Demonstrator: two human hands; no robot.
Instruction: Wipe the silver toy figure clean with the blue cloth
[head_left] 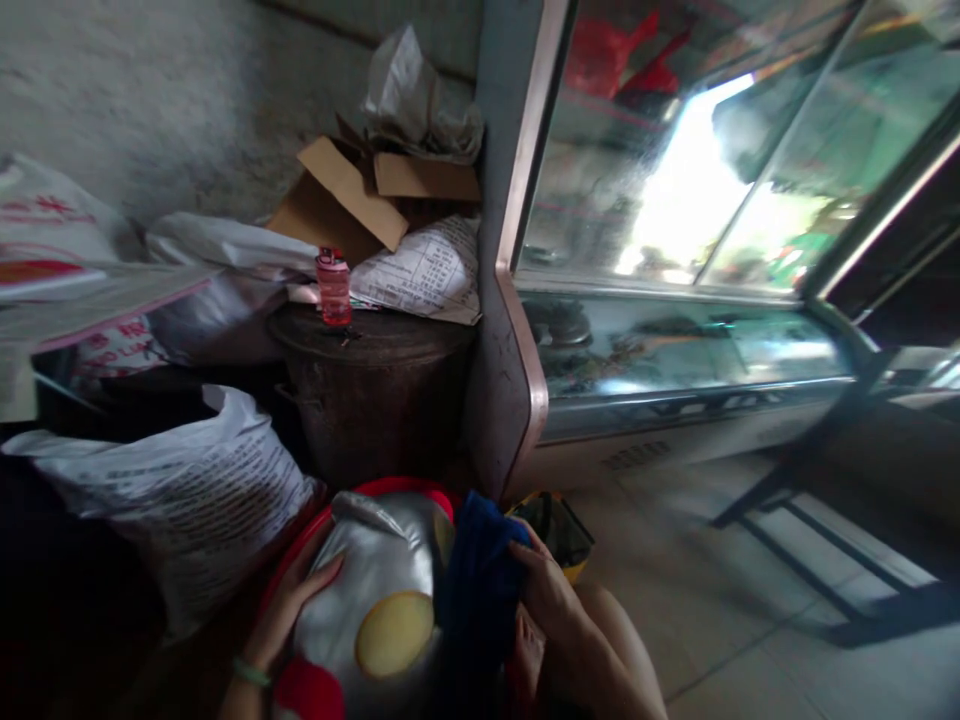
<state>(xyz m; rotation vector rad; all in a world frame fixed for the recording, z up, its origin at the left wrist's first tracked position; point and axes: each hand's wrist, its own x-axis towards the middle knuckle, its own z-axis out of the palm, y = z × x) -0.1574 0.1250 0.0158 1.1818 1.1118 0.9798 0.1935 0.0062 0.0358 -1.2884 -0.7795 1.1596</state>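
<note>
In the lower middle of the head view lies a shiny silver item (360, 570) with a yellow oval patch and a red patch; its exact kind I cannot tell. It sits over a red basin (397, 485), whose rim shows behind and beside it. My left hand (304, 600), with a green band at the wrist, is closed on the left edge of the silver item, its thumb lying on top. A dark blue cloth (476, 570) hangs from my right hand (544, 575), which is closed on its right side. The lower part of the cloth is in shadow.
White printed sacks (217, 500) stand at the left. Behind, a dark round drum (375, 380) bears a red bottle (334, 290) beside an open cardboard box (330, 200). A glass display case (675, 350) fills the right. Near my right hand stands a yellow-rimmed bin (562, 530); a stool (817, 565) is farther right.
</note>
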